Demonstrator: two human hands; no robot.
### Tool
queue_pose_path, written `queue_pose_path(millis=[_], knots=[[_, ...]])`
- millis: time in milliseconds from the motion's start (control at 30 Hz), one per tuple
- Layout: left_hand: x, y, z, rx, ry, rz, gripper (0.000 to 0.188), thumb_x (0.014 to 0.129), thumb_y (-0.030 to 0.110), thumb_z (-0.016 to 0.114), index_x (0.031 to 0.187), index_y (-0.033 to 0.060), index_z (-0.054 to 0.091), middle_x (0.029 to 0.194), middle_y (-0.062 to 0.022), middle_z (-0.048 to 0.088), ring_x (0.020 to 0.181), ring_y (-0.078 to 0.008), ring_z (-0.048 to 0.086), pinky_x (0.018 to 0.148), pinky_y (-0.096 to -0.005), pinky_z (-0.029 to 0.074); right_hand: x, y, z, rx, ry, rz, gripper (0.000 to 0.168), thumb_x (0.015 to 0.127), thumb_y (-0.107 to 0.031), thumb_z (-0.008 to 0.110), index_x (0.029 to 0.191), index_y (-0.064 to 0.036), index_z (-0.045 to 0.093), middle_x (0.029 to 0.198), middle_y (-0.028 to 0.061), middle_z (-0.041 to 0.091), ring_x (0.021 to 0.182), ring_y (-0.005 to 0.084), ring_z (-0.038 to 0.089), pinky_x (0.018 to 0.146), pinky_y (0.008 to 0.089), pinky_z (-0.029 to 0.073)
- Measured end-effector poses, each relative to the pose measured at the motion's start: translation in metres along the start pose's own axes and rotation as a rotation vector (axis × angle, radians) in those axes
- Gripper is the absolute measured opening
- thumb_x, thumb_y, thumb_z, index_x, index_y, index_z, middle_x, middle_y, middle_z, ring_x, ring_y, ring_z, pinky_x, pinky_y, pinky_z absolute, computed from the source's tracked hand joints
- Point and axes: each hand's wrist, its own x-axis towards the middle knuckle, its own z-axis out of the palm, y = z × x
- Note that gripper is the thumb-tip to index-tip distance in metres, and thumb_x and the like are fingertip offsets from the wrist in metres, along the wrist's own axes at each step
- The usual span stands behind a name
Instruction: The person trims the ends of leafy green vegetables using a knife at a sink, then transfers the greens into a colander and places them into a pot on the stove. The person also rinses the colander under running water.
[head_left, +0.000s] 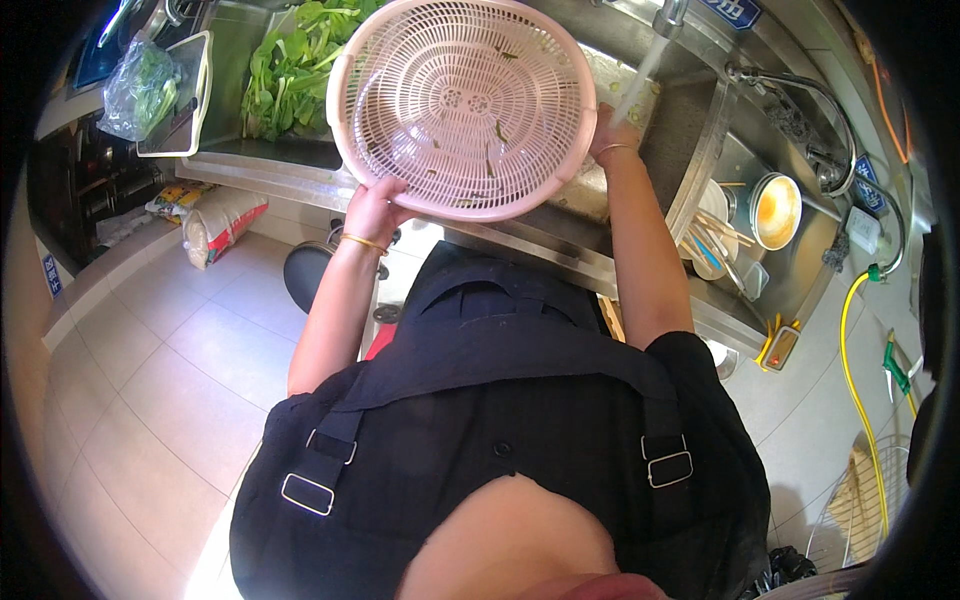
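A pink plastic colander basket (465, 97) is raised over the sink, its inside facing me. Bits of green leaf cling to its slotted mesh. My left hand (377, 206) grips the near left part of its rim, thumb on top. At the right side of the rim is my right hand (615, 133), its fingers partly hidden behind the basket. Water runs from the faucet (670, 19) beside and onto that hand. Behind and left of the basket, a heap of leafy greens (289, 82) lies in the left sink basin (225, 112).
A plastic bag of greens (146, 90) sits by a white-rimmed tray (201, 112) at far left. In the right basin are a stained bowl (776, 210), chopsticks (720, 229) and dishes. A yellow hose (844, 337) hangs at right. A sack (221, 225) and a black pan (306, 276) are below.
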Motion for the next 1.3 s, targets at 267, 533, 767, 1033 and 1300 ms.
queue_pose_path(millis=[267, 533, 767, 1033, 1300], knots=[[0.040, -0.013, 0.040, 0.163, -0.060, -0.047, 0.038, 0.082, 0.003, 0.049, 0.117, -0.0098, 0.041, 0.107, -0.0207, 0.056, 0.092, -0.0337, 0.063, 0.080, -0.0450, 0.057, -0.079, -0.010, -0.034, 1.358, 0.009, 0.249, 0.040, 0.087, -0.028, 0.062, 0.114, 0.001, 0.057, 0.105, 0.0072, 0.063, 0.092, 0.0166, 0.059, 0.078, 0.0303, 0.047], [0.110, -0.047, 0.072, 0.281, -0.256, -0.329, 0.077, 0.078, 0.065, 0.053, 0.130, 0.0085, 0.043, 0.138, -0.0090, 0.035, 0.096, -0.0494, 0.057, 0.065, -0.0417, 0.058, -0.105, 0.037, -0.117, 0.688, 0.354, 0.220, 0.031, 0.081, -0.030, 0.064, 0.083, 0.001, 0.066, 0.065, 0.0099, 0.063, 0.059, 0.0163, 0.058, 0.058, 0.0334, 0.046], [0.167, -0.079, 0.059, 0.429, -0.215, -0.386, 0.075, 0.084, 0.066, 0.044, 0.135, 0.0108, 0.041, 0.139, -0.0126, 0.037, 0.118, -0.0487, 0.043, 0.084, -0.0528, 0.050, -0.128, -0.011, -0.160, 0.169, 0.420, -0.091, 0.023, 0.081, -0.024, 0.059, 0.075, -0.002, 0.059, 0.072, 0.0217, 0.062, 0.070, 0.0393, 0.062, 0.062, 0.0459, 0.048], [0.105, -0.052, 0.138, 0.213, -0.312, 0.201, 0.049, 0.094, 0.044, 0.045, 0.116, 0.0003, 0.051, 0.102, -0.0135, 0.060, 0.099, -0.0218, 0.057, 0.089, -0.0366, 0.044, -0.119, -0.063, -0.113, -0.017, 0.429, -0.206, 0.014, 0.081, -0.023, 0.057, 0.080, -0.009, 0.061, 0.072, 0.0154, 0.063, 0.063, 0.0357, 0.062, 0.057, 0.0459, 0.050], [0.061, -0.057, 0.178, 0.029, -0.121, 0.235, 0.035, 0.099, 0.030, 0.041, 0.103, -0.0018, 0.055, 0.090, -0.0105, 0.063, 0.078, -0.0185, 0.061, 0.068, -0.0323, 0.050, -0.158, -0.076, -0.086, 0.135, 0.323, -0.589, 0.019, 0.079, -0.017, 0.059, 0.095, -0.006, 0.060, 0.092, 0.0136, 0.062, 0.088, 0.0317, 0.059, 0.075, 0.0425, 0.048]])
